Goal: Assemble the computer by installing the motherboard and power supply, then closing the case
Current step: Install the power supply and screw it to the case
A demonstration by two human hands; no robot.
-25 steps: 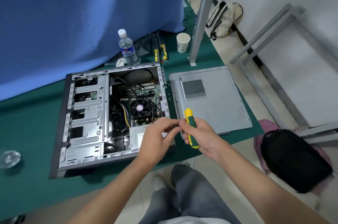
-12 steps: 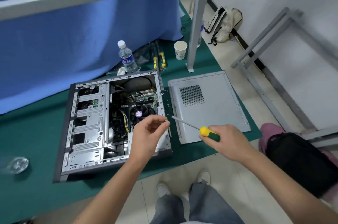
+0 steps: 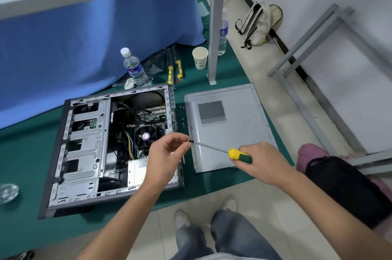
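Your left hand [image 3: 164,159] pinches a small screw [image 3: 188,139] against the tip of the screwdriver [image 3: 220,150], whose yellow-and-green handle sits in your right hand's [image 3: 262,163] clenched grip. Both hover above the open computer case [image 3: 110,149], lying on its side on the green surface [image 3: 23,149], motherboard [image 3: 144,130] and power supply [image 3: 136,169] inside. The detached side panel [image 3: 229,128] lies just beside it.

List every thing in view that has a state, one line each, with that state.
computer case: lying on its side, open, parts inside
side panel: off, flat beside the case
screwdriver: gripped by right hand, tip at a small screw
screw: pinched by left hand
water bottle: capped, upright
paper cup: upright
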